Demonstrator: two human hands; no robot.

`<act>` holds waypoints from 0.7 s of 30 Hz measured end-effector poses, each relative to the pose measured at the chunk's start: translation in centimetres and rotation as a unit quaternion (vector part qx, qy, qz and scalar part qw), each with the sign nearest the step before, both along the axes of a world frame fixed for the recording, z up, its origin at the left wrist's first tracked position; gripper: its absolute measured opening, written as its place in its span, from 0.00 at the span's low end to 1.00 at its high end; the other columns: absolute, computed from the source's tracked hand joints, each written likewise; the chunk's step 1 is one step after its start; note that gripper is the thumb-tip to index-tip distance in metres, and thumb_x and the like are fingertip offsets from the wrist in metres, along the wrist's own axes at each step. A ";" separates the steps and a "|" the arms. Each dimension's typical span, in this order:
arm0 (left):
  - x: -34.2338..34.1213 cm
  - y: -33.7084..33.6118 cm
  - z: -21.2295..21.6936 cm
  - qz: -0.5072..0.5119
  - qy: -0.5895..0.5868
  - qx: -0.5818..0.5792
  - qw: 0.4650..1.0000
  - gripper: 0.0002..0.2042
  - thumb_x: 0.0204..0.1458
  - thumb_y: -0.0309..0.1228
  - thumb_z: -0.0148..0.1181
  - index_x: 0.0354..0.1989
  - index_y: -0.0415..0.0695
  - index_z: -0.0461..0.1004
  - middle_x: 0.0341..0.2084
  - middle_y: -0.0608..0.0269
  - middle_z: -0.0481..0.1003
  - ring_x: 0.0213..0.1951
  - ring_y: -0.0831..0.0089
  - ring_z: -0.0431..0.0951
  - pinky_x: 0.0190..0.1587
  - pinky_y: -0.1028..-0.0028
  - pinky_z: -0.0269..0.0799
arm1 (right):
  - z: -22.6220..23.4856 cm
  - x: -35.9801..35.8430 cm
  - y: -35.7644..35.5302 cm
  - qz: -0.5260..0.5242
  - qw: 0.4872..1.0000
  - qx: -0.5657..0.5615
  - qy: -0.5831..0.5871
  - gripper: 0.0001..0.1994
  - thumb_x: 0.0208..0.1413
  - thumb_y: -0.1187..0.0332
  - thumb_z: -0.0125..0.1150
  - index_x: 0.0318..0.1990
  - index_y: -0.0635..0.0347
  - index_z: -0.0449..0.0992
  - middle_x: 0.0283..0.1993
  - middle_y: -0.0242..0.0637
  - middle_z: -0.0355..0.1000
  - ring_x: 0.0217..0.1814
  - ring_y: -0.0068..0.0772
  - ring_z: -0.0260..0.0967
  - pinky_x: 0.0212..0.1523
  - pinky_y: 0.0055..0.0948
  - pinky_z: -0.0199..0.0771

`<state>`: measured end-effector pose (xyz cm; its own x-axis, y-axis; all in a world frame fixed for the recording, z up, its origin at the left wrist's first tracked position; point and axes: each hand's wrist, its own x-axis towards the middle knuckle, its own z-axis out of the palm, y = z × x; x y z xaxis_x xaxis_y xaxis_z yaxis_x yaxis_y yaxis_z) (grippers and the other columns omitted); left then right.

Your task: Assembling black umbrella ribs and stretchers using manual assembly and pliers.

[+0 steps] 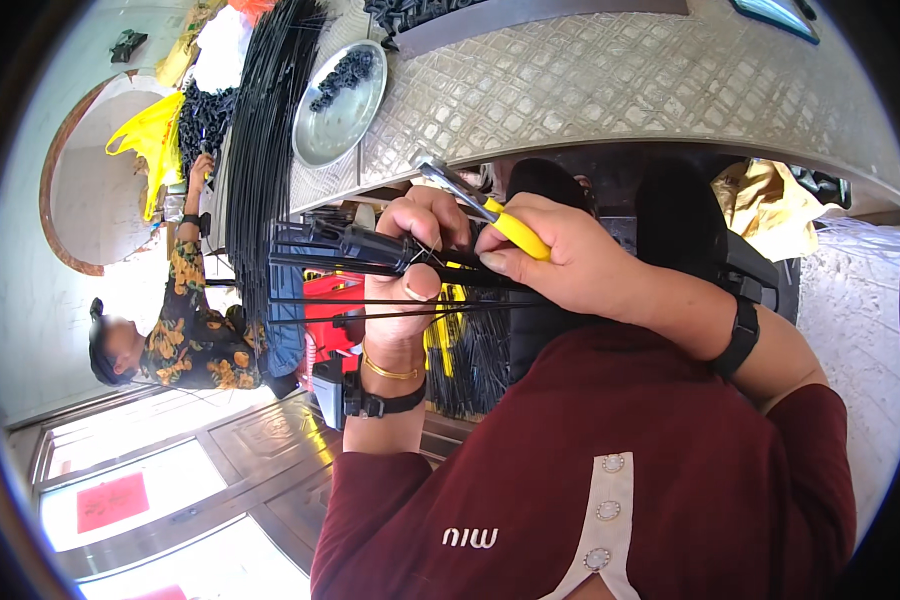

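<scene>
My left hand [417, 288] is closed round a black umbrella-like frame [370, 247], a cluster of thin dark rods meeting at a thicker black piece. Several rods stick out to both sides of the fingers. A thin wire seems to show by the thumb, too fine to follow. My right hand [585, 258] grips pliers with a yellow handle [520, 233]; their metal head points up and left, away from the frame. The right fingertips press together close to the rods, and what they pinch is hidden.
A patterned worktop [570, 85] spans the far side. On it are a metal bowl [320, 135] with small black parts and a long bundle of black rods [260, 130]. More rods [470, 370] lie below my hands. A co-worker [200, 345] sits at the left, near a yellow bag [155, 140].
</scene>
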<state>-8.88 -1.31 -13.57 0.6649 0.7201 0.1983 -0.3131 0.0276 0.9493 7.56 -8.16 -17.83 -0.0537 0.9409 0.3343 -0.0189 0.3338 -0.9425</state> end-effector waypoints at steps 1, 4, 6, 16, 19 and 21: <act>0.0 0.0 -0.1 0.010 -0.009 0.000 1.000 0.22 0.38 0.44 0.71 0.30 0.46 0.64 0.31 0.63 0.63 0.32 0.73 0.64 0.38 0.73 0.60 | 0.0 -0.2 0.1 0.001 1.000 0.000 0.001 0.05 0.52 0.73 0.58 0.35 0.62 0.73 0.33 0.33 0.64 0.36 0.26 0.64 0.38 0.24 0.66; -0.3 0.5 -0.6 -0.011 -0.029 0.005 1.000 0.22 0.38 0.45 0.71 0.30 0.46 0.64 0.30 0.64 0.63 0.32 0.74 0.63 0.38 0.74 0.60 | 0.0 -0.5 0.2 0.004 1.000 -0.013 -0.008 0.04 0.51 0.73 0.59 0.34 0.61 0.72 0.34 0.34 0.64 0.37 0.28 0.64 0.38 0.26 0.66; -0.6 0.5 -0.5 -0.009 -0.010 0.015 1.000 0.22 0.38 0.45 0.71 0.29 0.46 0.64 0.29 0.64 0.64 0.31 0.74 0.63 0.38 0.74 0.59 | 0.2 -0.7 0.2 0.001 1.000 -0.012 -0.004 0.04 0.51 0.73 0.60 0.33 0.61 0.72 0.34 0.34 0.64 0.36 0.28 0.64 0.38 0.26 0.66; -0.8 -1.5 0.9 0.099 0.040 -0.067 0.992 0.23 0.33 0.34 0.75 0.29 0.45 0.63 0.26 0.65 0.66 0.30 0.75 0.65 0.36 0.74 0.62 | 0.4 -1.4 -0.7 -0.012 0.996 0.068 -0.061 0.15 0.48 0.66 0.63 0.40 0.64 0.69 0.37 0.43 0.64 0.40 0.47 0.64 0.41 0.36 0.66; -0.5 -1.2 0.7 0.068 0.030 -0.066 0.995 0.23 0.33 0.32 0.76 0.30 0.45 0.62 0.26 0.65 0.66 0.30 0.75 0.65 0.38 0.75 0.63 | 0.9 -1.6 -0.5 -0.047 0.994 0.022 -0.094 0.16 0.48 0.65 0.64 0.40 0.64 0.69 0.35 0.43 0.64 0.39 0.47 0.64 0.39 0.37 0.65; -0.9 -0.3 0.7 0.021 0.047 -0.047 0.998 0.23 0.33 0.28 0.75 0.31 0.45 0.62 0.26 0.64 0.65 0.33 0.75 0.64 0.41 0.75 0.62 | 0.7 -1.7 -0.3 -0.052 0.996 0.024 -0.072 0.15 0.47 0.65 0.64 0.38 0.64 0.69 0.35 0.43 0.63 0.38 0.46 0.64 0.38 0.37 0.65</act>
<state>-9.78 -1.66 -12.89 0.6467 0.7599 0.0665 -0.2253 0.1070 0.9684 5.85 -8.49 -17.09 -0.0066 0.9269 0.3751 0.1519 0.3717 -0.9158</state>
